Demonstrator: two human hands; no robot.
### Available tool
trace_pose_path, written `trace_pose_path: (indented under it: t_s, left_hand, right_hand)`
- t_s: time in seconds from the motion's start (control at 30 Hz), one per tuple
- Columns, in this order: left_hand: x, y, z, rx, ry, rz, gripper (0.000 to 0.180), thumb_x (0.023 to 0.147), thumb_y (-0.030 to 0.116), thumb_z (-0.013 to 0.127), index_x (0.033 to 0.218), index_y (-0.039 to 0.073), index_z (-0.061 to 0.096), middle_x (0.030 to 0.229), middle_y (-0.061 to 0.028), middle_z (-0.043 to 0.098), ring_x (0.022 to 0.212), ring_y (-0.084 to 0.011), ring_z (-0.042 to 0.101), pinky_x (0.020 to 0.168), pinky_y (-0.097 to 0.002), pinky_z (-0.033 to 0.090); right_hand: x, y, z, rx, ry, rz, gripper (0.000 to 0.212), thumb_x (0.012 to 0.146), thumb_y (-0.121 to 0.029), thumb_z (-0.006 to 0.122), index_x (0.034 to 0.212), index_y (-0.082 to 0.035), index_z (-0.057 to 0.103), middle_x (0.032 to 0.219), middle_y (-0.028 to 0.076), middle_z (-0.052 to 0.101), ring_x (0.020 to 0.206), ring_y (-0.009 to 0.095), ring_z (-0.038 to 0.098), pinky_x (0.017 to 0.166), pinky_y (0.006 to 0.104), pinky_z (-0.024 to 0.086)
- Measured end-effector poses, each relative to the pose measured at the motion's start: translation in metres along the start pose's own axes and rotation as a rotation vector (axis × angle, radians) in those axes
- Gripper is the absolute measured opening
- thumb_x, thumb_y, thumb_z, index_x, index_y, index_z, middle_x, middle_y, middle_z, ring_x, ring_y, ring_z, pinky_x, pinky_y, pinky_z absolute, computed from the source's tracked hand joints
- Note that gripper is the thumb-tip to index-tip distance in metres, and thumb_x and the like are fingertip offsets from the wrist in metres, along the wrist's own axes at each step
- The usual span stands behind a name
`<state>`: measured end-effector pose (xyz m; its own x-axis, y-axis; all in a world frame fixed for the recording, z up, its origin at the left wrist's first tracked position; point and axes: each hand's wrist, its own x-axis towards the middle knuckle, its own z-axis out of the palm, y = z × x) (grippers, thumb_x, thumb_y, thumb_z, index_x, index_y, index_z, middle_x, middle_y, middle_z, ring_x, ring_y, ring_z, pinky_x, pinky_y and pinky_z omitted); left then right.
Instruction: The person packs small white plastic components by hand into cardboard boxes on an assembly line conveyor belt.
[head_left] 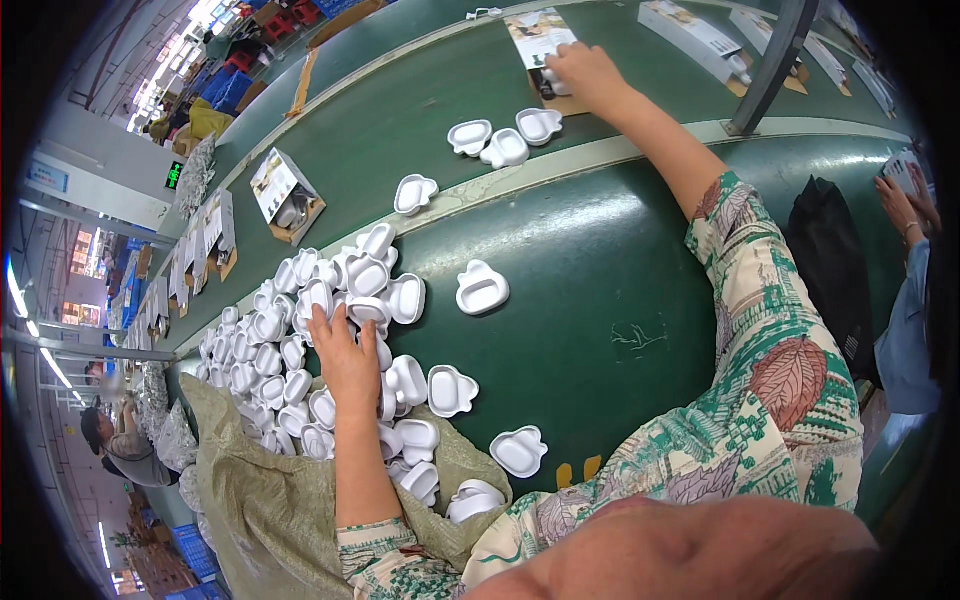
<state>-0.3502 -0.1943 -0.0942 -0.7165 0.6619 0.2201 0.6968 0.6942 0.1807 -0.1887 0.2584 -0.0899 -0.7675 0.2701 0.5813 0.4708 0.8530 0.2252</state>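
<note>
White, shallow plastic pieces with rounded, lobed outlines [300, 350] lie heaped at the left, partly on an olive woven sack [240, 490]. My left hand [350, 365] rests on the heap, fingers apart and touching pieces. Far off, my right hand [590, 78] is at the near end of a printed carton [538, 32] on the green conveyor belt [400, 110]. Its fingers are bent around a white piece [552, 84] there, which they partly cover. Three loose pieces [505, 148] sit close together on the belt, near that carton.
Similar cartons [690, 40] stand on the belt to the right, and another carton [285, 195] to the left. A metal post [775, 70] rises beyond my right arm. At the right edge a co-worker's hands [905, 205] hold a printed carton, beside a black bag [830, 270].
</note>
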Motion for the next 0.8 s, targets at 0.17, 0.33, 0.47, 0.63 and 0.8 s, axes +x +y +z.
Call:
trace_pose_path:
  t_s: [0.17, 0.33, 0.47, 0.63, 0.8]
  left_hand:
    - [0.003, -0.002, -0.003, 0.017, -0.007, -0.004, 0.045, 0.086, 0.026, 0.058, 0.123, 0.002, 0.049, 0.141, -0.0232, 0.030, 0.131, -0.0427, 0.026, 0.105, -0.0446, 0.029]
    - [-0.001, 0.000, -0.010, 0.020, 0.012, 0.009, 0.045, 0.085, 0.025, 0.058, 0.122, 0.001, 0.050, 0.141, -0.0235, 0.030, 0.131, -0.0429, 0.026, 0.105, -0.0445, 0.029]
    - [-0.006, -0.005, -0.010, 0.027, 0.000, 0.001, 0.044, 0.085, 0.025, 0.058, 0.121, 0.001, 0.050, 0.140, -0.0245, 0.030, 0.129, -0.0443, 0.028, 0.104, -0.0458, 0.030]
    - [-0.003, -0.021, -0.009, 0.000, 0.001, 0.011, 0.045, 0.085, 0.025, 0.058, 0.122, 0.001, 0.049, 0.140, -0.0240, 0.030, 0.129, -0.0441, 0.028, 0.104, -0.0455, 0.030]
    - [-0.004, -0.038, -0.014, 0.012, 0.004, 0.001, 0.045, 0.085, 0.025, 0.059, 0.122, 0.001, 0.050, 0.140, -0.0240, 0.030, 0.129, -0.0440, 0.027, 0.104, -0.0453, 0.030]
  right_hand:
    - [-0.031, -0.030, 0.003, 0.277, -0.058, 0.257, 0.017, 0.082, -0.020, 0.055, 0.092, -0.006, 0.058, 0.090, 0.012, 0.057, 0.088, 0.031, 0.058, 0.072, 0.0409, 0.049]
    - [-0.030, -0.062, -0.001, 0.223, -0.107, -0.151, 0.020, 0.083, -0.024, 0.054, 0.084, -0.007, 0.065, 0.092, 0.011, 0.057, 0.091, 0.029, 0.055, 0.077, 0.0394, 0.048]
    - [-0.021, -0.130, -0.011, 0.780, -0.181, -0.167, 0.019, 0.078, -0.015, 0.063, 0.094, -0.006, 0.059, 0.097, 0.014, 0.054, 0.096, 0.032, 0.052, 0.082, 0.0401, 0.045]
    - [0.000, -0.164, -0.006, 0.772, -0.053, -0.324, 0.006, 0.078, -0.008, 0.053, 0.083, -0.004, 0.052, 0.085, 0.012, 0.053, 0.082, 0.031, 0.058, 0.069, 0.0411, 0.048]
    - [0.008, -0.139, -0.003, 0.494, 0.217, -0.206, 0.007, 0.076, -0.008, 0.052, 0.082, -0.003, 0.053, 0.088, 0.013, 0.055, 0.081, 0.031, 0.058, 0.069, 0.0394, 0.049]
